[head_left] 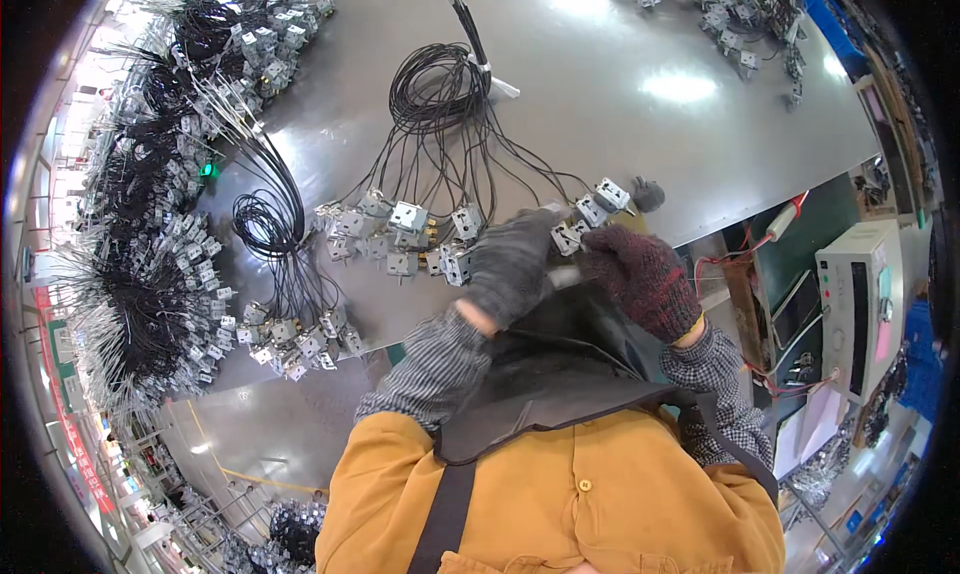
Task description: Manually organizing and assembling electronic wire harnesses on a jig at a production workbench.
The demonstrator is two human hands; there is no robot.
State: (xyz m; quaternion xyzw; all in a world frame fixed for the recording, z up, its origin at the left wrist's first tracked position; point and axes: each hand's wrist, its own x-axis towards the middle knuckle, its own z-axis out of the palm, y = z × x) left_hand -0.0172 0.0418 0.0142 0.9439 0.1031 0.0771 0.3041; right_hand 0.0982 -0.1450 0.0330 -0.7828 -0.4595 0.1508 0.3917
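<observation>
A row of small grey-white socket-like metal blocks [408,217] lies along the table's near side, each on a thin black cable. The cables gather into a coiled bundle [437,87] farther up. My left hand [512,266], in a grey knit glove, is over the right part of the row; motion smears its fingers. My right hand [640,279], in a dark red and black glove, has curled fingers beside a socket block [569,238] at the row's right end. What lies within those fingers is hidden. A blurred pale piece [563,277] shows between the hands.
A smaller cable bundle [268,224] lies to the left, beside a long heap of similar bundles [150,244]. More blocks [735,19] lie at the far right. A grey instrument box [858,309] stands right of the metal table [640,134]. A dark round object [648,195] is near my right hand.
</observation>
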